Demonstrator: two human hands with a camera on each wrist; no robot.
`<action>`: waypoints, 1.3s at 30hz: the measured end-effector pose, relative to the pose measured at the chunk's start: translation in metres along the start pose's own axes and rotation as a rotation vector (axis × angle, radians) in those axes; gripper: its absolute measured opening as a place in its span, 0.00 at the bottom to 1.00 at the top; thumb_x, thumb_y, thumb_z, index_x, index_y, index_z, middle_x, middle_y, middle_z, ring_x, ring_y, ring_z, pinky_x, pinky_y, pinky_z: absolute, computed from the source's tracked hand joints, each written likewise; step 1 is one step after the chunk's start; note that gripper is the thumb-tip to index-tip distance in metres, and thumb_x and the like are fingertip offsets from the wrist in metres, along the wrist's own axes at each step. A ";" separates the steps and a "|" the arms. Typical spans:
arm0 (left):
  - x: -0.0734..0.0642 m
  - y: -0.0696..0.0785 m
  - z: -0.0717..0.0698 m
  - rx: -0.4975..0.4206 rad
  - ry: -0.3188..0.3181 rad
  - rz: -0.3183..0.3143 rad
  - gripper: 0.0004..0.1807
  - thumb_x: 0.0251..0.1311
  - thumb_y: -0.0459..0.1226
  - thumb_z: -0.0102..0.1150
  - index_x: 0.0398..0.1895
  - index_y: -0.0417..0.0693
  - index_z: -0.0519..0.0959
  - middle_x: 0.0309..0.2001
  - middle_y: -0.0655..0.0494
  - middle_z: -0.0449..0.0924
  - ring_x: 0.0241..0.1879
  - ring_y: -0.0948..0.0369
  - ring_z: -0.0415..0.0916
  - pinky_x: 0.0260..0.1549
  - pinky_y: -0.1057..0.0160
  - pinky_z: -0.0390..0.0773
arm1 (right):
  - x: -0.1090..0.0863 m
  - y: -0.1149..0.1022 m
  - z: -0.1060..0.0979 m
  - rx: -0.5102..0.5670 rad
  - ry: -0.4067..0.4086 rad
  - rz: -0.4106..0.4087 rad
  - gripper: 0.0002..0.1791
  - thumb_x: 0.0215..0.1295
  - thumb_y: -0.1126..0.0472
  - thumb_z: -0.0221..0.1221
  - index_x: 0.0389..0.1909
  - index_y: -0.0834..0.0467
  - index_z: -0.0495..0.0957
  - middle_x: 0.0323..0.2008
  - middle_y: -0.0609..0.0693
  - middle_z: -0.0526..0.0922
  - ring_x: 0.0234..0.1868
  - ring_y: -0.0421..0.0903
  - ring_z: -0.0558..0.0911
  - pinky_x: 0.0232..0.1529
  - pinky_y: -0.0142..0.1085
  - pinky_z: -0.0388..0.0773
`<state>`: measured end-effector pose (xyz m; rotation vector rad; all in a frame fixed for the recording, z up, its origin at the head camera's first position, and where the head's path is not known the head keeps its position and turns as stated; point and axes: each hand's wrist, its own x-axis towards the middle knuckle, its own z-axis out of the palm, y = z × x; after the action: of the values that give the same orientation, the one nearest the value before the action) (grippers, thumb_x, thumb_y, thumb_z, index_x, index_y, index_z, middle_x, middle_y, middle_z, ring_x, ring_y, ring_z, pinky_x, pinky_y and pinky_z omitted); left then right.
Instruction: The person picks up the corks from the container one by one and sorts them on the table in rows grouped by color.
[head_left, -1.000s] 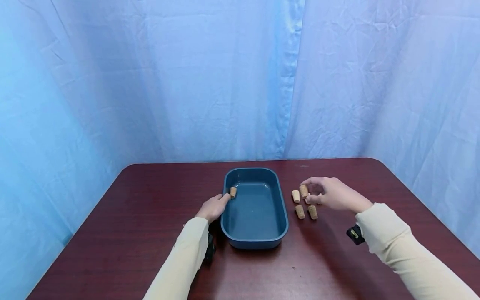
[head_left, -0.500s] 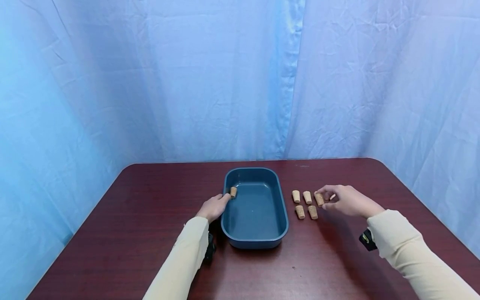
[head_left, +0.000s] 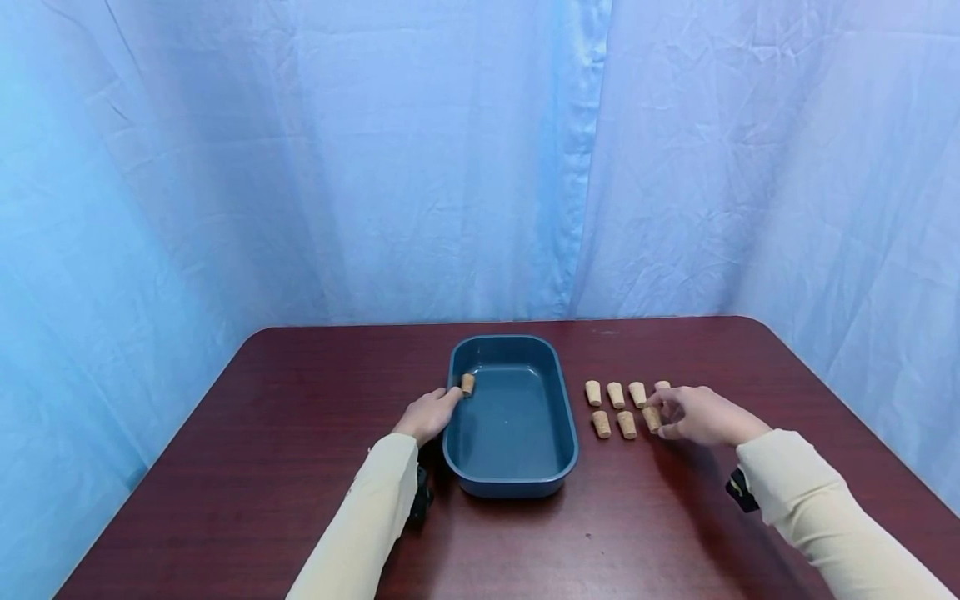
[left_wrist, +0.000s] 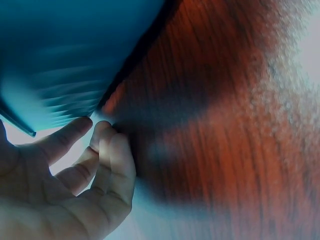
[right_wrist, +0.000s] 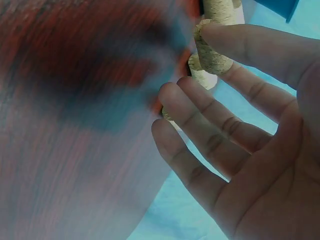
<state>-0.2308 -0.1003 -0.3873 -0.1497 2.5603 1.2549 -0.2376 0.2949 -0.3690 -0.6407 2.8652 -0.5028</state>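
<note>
My right hand (head_left: 705, 415) pinches a tapered cork stopper (head_left: 652, 420) between thumb and index finger, low over the table. In the right wrist view that cork (right_wrist: 212, 56) sits at the thumb tip, while the other fingers extend past it. Two corks (head_left: 627, 425) lie to its left in the near row. Behind is a far row of several paler corks (head_left: 616, 395), its rightmost partly covered by the hand. My left hand (head_left: 428, 414) holds the left rim of a dark blue basin (head_left: 512, 481). Inside the basin, one cork (head_left: 467, 384) rests near the left wall.
The dark red-brown wooden table (head_left: 300, 417) has rounded far corners. Pale blue curtains (head_left: 450, 167) hang behind it and along both sides. The basin stands between the two hands, left of the corks.
My right hand set down corks in the far row, moving rightward, then came nearer to the front row with another cork. My left hand and the basin stayed in place.
</note>
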 end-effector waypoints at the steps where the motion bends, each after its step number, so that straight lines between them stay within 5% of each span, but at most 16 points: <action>1: 0.000 0.000 0.000 0.001 -0.001 0.001 0.34 0.78 0.50 0.35 0.77 0.37 0.61 0.74 0.37 0.62 0.69 0.41 0.65 0.67 0.41 0.65 | 0.000 0.000 0.000 -0.001 -0.003 0.006 0.18 0.56 0.65 0.71 0.48 0.64 0.82 0.40 0.60 0.84 0.38 0.52 0.82 0.40 0.47 0.78; 34: -0.001 -0.001 -0.002 -0.007 -0.008 0.009 0.34 0.78 0.50 0.35 0.77 0.37 0.61 0.74 0.37 0.61 0.71 0.40 0.63 0.67 0.41 0.65 | 0.004 -0.008 0.007 -0.055 -0.007 0.043 0.21 0.56 0.66 0.72 0.50 0.68 0.82 0.39 0.57 0.84 0.43 0.57 0.82 0.44 0.52 0.80; 39: 0.000 0.000 -0.001 -0.005 0.001 0.004 0.34 0.78 0.50 0.35 0.77 0.37 0.61 0.74 0.37 0.62 0.70 0.41 0.63 0.67 0.41 0.65 | 0.004 -0.006 0.005 -0.078 -0.008 0.060 0.19 0.57 0.66 0.71 0.48 0.67 0.81 0.36 0.54 0.81 0.36 0.51 0.78 0.38 0.47 0.77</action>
<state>-0.2308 -0.1007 -0.3869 -0.1465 2.5598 1.2637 -0.2375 0.2868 -0.3716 -0.5654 2.8989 -0.3799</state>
